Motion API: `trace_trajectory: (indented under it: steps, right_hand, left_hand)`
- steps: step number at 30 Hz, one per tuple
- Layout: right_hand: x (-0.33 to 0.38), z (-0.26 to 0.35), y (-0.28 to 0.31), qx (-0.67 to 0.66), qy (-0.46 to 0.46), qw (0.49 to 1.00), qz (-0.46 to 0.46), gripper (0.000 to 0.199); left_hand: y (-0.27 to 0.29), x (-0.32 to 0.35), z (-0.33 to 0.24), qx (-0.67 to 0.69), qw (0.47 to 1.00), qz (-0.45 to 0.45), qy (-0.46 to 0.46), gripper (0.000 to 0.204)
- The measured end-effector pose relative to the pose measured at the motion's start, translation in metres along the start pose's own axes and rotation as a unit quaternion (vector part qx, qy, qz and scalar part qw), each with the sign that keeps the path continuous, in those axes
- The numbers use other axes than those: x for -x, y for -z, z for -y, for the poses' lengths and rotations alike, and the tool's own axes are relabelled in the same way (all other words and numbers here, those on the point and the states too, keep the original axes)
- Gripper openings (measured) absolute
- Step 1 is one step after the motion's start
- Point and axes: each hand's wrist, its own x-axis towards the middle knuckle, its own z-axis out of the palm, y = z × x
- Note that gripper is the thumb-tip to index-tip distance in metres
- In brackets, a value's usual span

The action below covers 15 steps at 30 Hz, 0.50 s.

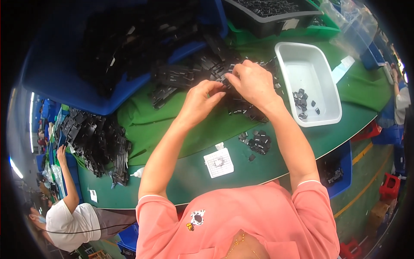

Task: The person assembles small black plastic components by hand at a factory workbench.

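Left hand [196, 102] and right hand [253, 84]: fingers [216, 97] were bent, grasp indeterminable. Loosely heaped parts [172, 76] left of the fingers risked sliding if nudged.

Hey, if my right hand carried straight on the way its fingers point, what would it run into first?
Your right hand would probably meet the heap of black parts just ahead, up and to the left; how high it hovers above them is unclear.
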Motion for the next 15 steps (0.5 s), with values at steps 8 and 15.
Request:
trace_trajectory:
  steps: [8, 15]
  right_hand:
    - [0.01, 0.0, -0.006, 0.071, 0.003, 0.994, 0.084, 0.021]
    - [0.001, 0.005, -0.027, 0.132, 0.059, 0.987, 0.073, 0.015]
  left_hand:
    - [0.02, 0.028, 0.006, 0.311, 0.931, -0.073, 0.179, 0.02]
    - [0.014, 0.056, -0.005, 0.56, 0.79, -0.07, 0.238, 0.02]
